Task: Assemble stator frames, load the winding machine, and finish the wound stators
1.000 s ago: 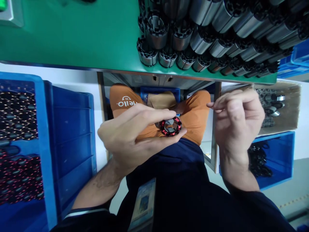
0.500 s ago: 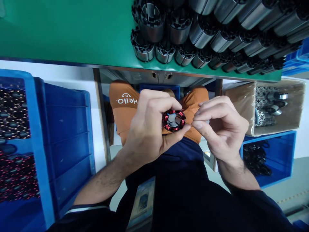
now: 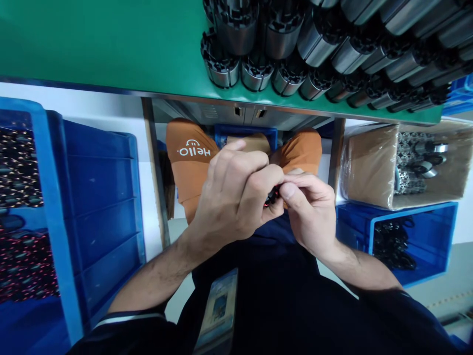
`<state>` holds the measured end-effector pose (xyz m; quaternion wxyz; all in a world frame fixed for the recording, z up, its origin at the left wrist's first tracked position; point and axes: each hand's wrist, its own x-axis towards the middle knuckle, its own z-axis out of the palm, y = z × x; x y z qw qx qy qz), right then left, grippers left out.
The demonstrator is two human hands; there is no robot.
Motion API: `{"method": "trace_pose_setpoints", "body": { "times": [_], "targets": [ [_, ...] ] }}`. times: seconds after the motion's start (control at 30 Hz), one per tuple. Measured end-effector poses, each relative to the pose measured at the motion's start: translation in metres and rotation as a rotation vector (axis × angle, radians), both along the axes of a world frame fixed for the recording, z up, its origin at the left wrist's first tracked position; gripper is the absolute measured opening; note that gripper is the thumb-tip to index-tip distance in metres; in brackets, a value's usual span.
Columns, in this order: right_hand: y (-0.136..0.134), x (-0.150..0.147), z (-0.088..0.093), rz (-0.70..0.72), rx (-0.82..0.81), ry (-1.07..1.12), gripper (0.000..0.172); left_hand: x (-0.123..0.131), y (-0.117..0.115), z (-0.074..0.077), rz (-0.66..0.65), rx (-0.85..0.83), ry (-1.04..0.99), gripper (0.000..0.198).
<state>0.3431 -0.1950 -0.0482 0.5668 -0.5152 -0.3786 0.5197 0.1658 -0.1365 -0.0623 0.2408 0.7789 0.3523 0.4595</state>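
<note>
My left hand (image 3: 236,192) is closed around a small motor stator (image 3: 272,197) with red windings and a black body, held above my lap. The fingers hide most of it; only a dark, red-flecked part shows. Pressed up against its right side is my right hand (image 3: 312,209), thumb and forefinger pinched together at the stator's edge. What lies between those two fingertips, if anything, is hidden. The two hands touch each other at the fingertips.
Rows of metal stator cores (image 3: 258,74) stand on the green bench (image 3: 111,49) ahead. To the left, a blue crate (image 3: 99,207) adjoins another holding wound stators (image 3: 27,266). At right are a cardboard box (image 3: 373,167) of metal rings and a blue bin (image 3: 436,246) of black parts.
My right hand has moved left and now meets the stator and my left hand. The left fingers have curled over the stator, covering the face that showed before.
</note>
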Motion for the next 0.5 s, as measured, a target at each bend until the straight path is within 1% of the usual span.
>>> {"method": "trace_pose_setpoints", "body": {
  "times": [0.1, 0.17, 0.23, 0.27, 0.3, 0.33, 0.37, 0.4, 0.43, 0.47, 0.5],
  "targets": [
    [0.007, 0.009, 0.008, 0.063, -0.001, -0.044, 0.009, 0.001, -0.004, -0.001, -0.003, -0.079, -0.016, 0.036],
    [0.017, 0.02, 0.016, 0.154, 0.036, -0.111, 0.009, -0.002, -0.004, 0.005, -0.022, -0.139, -0.04, 0.027],
    [0.029, 0.034, 0.026, 0.277, 0.105, -0.242, 0.009, -0.006, -0.002, 0.015, -0.05, -0.249, -0.062, 0.02],
    [0.035, 0.043, 0.032, 0.336, 0.159, -0.331, 0.009, -0.007, 0.0, 0.019, -0.078, -0.349, -0.08, 0.02],
    [0.041, 0.051, 0.039, 0.393, 0.218, -0.435, 0.009, -0.009, 0.004, 0.022, -0.133, -0.499, -0.112, 0.02],
    [0.045, 0.059, 0.046, 0.454, 0.261, -0.54, 0.01, -0.01, 0.007, 0.022, -0.23, -0.698, -0.163, 0.023],
    [0.048, 0.066, 0.053, 0.511, 0.281, -0.631, 0.011, -0.011, 0.011, 0.02, -0.372, -0.928, -0.223, 0.028],
    [0.049, 0.073, 0.059, 0.569, 0.272, -0.692, 0.012, -0.012, 0.014, 0.016, -0.534, -1.149, -0.279, 0.039],
    [0.048, 0.078, 0.063, 0.622, 0.233, -0.722, 0.012, -0.013, 0.015, 0.009, -0.675, -1.318, -0.324, 0.052],
    [0.044, 0.082, 0.064, 0.658, 0.168, -0.716, 0.012, -0.014, 0.014, 0.003, -0.733, -1.391, -0.358, 0.064],
    [0.04, 0.085, 0.064, 0.666, 0.082, -0.672, 0.012, -0.016, 0.011, -0.004, -0.69, -1.35, -0.366, 0.068]
  ]
}}
